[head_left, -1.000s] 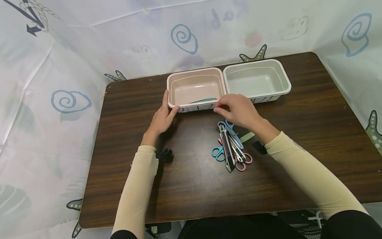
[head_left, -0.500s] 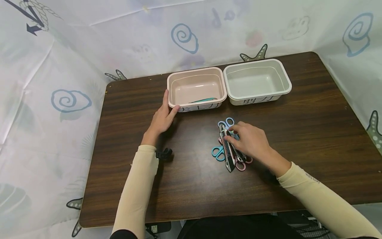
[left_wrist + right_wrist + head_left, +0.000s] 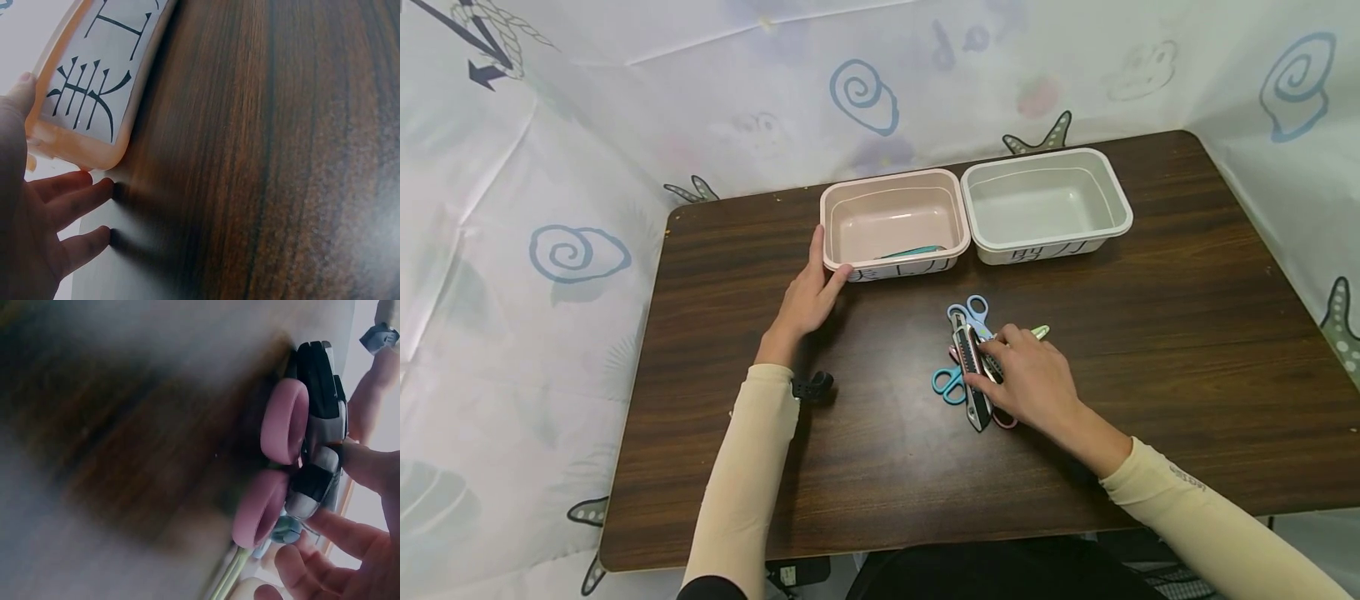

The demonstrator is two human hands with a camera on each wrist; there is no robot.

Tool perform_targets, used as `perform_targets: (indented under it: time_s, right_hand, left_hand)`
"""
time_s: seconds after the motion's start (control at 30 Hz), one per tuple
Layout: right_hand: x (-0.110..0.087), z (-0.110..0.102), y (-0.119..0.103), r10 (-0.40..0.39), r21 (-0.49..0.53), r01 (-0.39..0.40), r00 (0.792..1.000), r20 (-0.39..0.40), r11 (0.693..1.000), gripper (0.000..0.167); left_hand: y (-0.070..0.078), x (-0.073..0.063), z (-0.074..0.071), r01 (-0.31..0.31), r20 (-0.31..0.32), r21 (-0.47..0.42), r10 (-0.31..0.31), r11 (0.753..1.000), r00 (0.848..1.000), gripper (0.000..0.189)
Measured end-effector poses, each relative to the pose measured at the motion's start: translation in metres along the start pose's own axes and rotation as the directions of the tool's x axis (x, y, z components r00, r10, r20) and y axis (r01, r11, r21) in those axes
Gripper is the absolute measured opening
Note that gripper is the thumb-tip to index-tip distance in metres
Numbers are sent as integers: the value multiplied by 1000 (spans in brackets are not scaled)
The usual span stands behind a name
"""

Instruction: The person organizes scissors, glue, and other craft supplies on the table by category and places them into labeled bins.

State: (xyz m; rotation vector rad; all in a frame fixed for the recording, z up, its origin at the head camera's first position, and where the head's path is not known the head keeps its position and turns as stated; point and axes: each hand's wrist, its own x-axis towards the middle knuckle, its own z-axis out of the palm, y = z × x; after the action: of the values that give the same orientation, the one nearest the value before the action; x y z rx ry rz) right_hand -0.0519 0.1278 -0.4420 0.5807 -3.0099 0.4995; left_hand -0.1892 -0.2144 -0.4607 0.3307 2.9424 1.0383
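In the head view my left hand (image 3: 805,300) rests at the left front corner of a pink bin (image 3: 891,179), thumb on the rim and fingers along the side. A slim teal tool (image 3: 913,252) lies inside that bin. My right hand (image 3: 1033,375) is over a pile of cutting tools. Its thumb and index finger pinch a silver-and-black utility knife (image 3: 312,481), partly hidden under the hand. Beside it lies a larger black-and-silver utility knife (image 3: 973,375). Pink-handled scissors (image 3: 284,422), blue-handled scissors (image 3: 977,308) and teal-handled scissors (image 3: 949,386) lie in the pile.
A pale grey-green bin (image 3: 1045,162) stands right of the pink one. Both sit at the back of the brown wooden table (image 3: 850,467). A thin light-green tool (image 3: 1040,332) pokes out behind my right hand. A patterned cloth (image 3: 775,83) hangs behind the table.
My right hand has moved from the front of the pink bin down to the pile and closed its fingertips on a utility knife. The left hand stays at the bin.
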Motion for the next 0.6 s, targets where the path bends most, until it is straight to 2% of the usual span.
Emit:
perform_targets:
  time_s: [0.2, 0.6]
  right_hand:
    - [-3, 1, 0, 13, 14, -13, 1000, -24, 1000, 53]
    - [-1, 5, -2, 51, 64, -47, 997, -65, 997, 29]
  left_hand:
    - [-1, 1, 2, 8, 4, -1, -8, 1000, 1000, 84]
    - [-1, 1, 2, 17, 2, -3, -17, 1000, 1000, 84]
